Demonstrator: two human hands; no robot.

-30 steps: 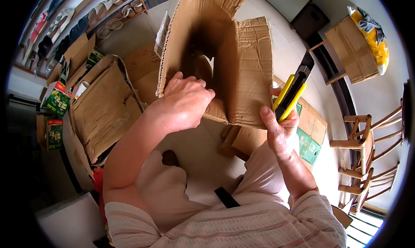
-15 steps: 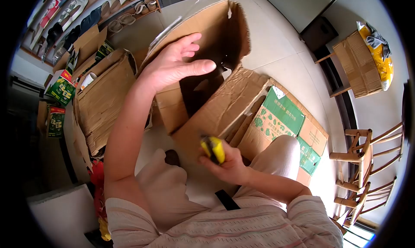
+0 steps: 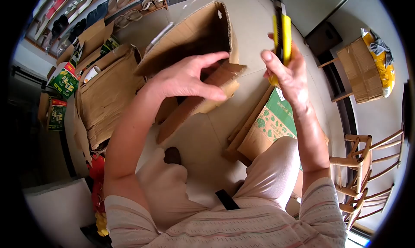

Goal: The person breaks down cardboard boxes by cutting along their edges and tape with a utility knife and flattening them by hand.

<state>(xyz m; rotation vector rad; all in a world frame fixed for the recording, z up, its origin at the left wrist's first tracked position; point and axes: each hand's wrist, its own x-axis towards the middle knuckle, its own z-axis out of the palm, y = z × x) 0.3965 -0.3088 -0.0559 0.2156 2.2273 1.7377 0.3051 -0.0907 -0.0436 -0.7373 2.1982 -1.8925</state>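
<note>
A tilted cardboard box (image 3: 190, 38) with its open side towards me is in front of me. My left hand (image 3: 190, 77) is at its near flap, thumb and fingers spread wide apart; the thumb lies over the flap and the fingertips are near the box's opening. Raised to the right of the box, my right hand (image 3: 287, 72) is closed around a yellow and black utility knife (image 3: 282, 40), which points up. The knife does not touch the box.
Another worn carton (image 3: 106, 98) and green printed packets (image 3: 65, 81) are at the left, below a shoe rack (image 3: 99, 10). Flattened green-printed cardboard (image 3: 272, 122) lies by my right knee. Bamboo chairs (image 3: 359, 161) and a carton (image 3: 361, 70) with a yellow bag are at the right.
My right hand has swung with the knife from the right down to the middle, then up to the right. The box has tilted and shifted left. My left hand has opened from its bunched pose.
</note>
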